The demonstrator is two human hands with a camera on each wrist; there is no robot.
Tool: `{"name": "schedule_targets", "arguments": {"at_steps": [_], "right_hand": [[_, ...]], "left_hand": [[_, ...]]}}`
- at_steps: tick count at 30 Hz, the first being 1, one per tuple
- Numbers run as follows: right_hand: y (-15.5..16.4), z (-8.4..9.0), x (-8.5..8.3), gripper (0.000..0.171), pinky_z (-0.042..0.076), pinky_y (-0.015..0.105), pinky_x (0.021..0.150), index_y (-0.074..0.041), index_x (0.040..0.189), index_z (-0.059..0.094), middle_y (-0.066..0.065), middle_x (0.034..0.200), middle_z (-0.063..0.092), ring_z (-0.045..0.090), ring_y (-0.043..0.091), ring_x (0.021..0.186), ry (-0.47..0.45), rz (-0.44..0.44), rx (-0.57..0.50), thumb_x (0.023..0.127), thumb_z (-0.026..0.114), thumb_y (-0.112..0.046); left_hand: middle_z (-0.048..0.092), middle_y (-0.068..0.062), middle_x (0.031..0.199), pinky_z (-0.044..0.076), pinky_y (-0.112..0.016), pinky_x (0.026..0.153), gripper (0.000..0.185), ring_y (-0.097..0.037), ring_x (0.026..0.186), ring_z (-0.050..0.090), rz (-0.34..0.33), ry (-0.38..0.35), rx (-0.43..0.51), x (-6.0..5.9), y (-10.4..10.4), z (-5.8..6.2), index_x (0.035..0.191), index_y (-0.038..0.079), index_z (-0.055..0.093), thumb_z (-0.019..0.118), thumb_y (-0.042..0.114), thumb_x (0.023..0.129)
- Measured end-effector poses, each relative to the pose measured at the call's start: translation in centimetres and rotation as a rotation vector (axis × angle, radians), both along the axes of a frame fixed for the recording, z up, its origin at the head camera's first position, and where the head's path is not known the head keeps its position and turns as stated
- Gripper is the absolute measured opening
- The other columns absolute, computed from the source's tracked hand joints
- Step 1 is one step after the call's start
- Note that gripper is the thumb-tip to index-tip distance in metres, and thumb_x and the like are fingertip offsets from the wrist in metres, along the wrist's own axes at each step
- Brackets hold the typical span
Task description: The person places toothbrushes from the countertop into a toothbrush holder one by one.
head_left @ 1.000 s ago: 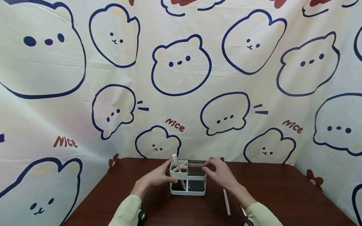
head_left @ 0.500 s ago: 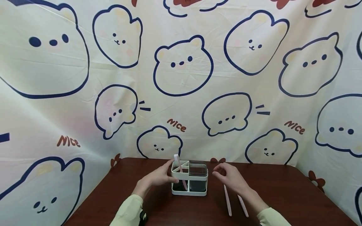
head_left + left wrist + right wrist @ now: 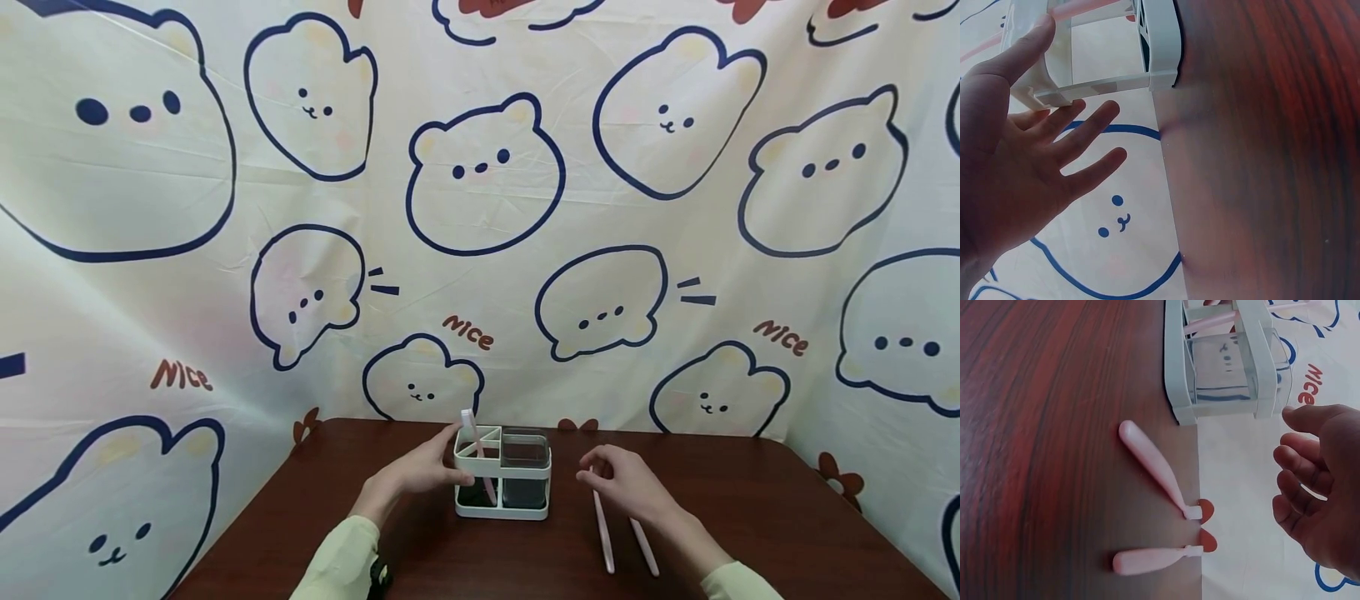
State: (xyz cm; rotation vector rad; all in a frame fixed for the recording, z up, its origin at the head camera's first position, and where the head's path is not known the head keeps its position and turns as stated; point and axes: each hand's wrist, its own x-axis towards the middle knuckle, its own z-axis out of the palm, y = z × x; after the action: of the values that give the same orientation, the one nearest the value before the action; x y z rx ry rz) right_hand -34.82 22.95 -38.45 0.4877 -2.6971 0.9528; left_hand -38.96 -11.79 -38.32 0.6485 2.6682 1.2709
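Toothbrushes (image 3: 603,533), heads hidden behind right hand (image 3: 626,487).

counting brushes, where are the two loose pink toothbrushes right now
In the head view the two pink toothbrushes lie side by side on the brown table, right of the white holder, just under the right hand, which is not touching them.

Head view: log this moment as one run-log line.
left hand: steadies toothbrush holder | right hand: empty, over two pink toothbrushes on table | one toothbrush in holder
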Motion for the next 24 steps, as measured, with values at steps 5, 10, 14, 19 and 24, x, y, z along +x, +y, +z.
{"name": "schedule_targets", "arguments": {"at_steps": [5,10,14,19,24], "right_hand": [[0.9,-0.4,0.0,0.022,0.046,0.023,0.057,-0.013,0.103,0.070,-0.005,0.079,0.059,0.052,0.010,0.072,-0.041,0.018,0.013,0.090,0.072,-0.030],[1.8,-0.6,0.1,0.026,0.045,0.023,0.058,-0.012,0.105,0.069,-0.005,0.082,0.060,0.053,0.012,0.073,-0.078,0.024,0.032,0.089,0.073,-0.033],[2.5,-1.0,0.0,0.029,0.044,0.023,0.058,-0.011,0.106,0.069,-0.004,0.082,0.059,0.052,0.009,0.071,-0.108,0.037,0.046,0.089,0.073,-0.034],[3.1,-1.6,0.0,0.029,0.043,0.023,0.056,-0.009,0.108,0.069,-0.002,0.081,0.057,0.050,0.008,0.070,-0.137,0.045,0.041,0.090,0.073,-0.031],[3.5,-1.9,0.1,0.028,0.042,0.024,0.056,-0.006,0.109,0.068,-0.001,0.080,0.056,0.049,0.009,0.069,-0.159,0.058,0.048,0.090,0.072,-0.027]], "left_hand": [[0.049,-0.014,0.142,0.035,-0.065,0.109,0.091,-0.029,0.119,0.051,-0.017,0.003,-0.008,0.1,0.0,0.1,0.155,0.015,0.025,0.079,0.029,0.084],[0.049,-0.013,0.142,0.036,-0.064,0.109,0.091,-0.028,0.118,0.052,-0.025,-0.001,-0.005,0.1,0.0,0.3,0.156,0.016,0.024,0.079,0.029,0.084],[0.049,-0.013,0.142,0.035,-0.065,0.109,0.091,-0.029,0.118,0.052,-0.026,-0.001,0.000,0.0,0.1,0.2,0.155,0.016,0.024,0.079,0.029,0.084],[0.048,-0.013,0.143,0.034,-0.066,0.110,0.091,-0.029,0.119,0.051,-0.022,-0.003,0.003,0.1,0.1,0.2,0.155,0.016,0.024,0.080,0.029,0.084],[0.050,-0.013,0.140,0.037,-0.064,0.109,0.090,-0.028,0.117,0.052,-0.029,0.000,0.003,0.1,0.1,0.2,0.155,0.015,0.024,0.079,0.029,0.084]]}}
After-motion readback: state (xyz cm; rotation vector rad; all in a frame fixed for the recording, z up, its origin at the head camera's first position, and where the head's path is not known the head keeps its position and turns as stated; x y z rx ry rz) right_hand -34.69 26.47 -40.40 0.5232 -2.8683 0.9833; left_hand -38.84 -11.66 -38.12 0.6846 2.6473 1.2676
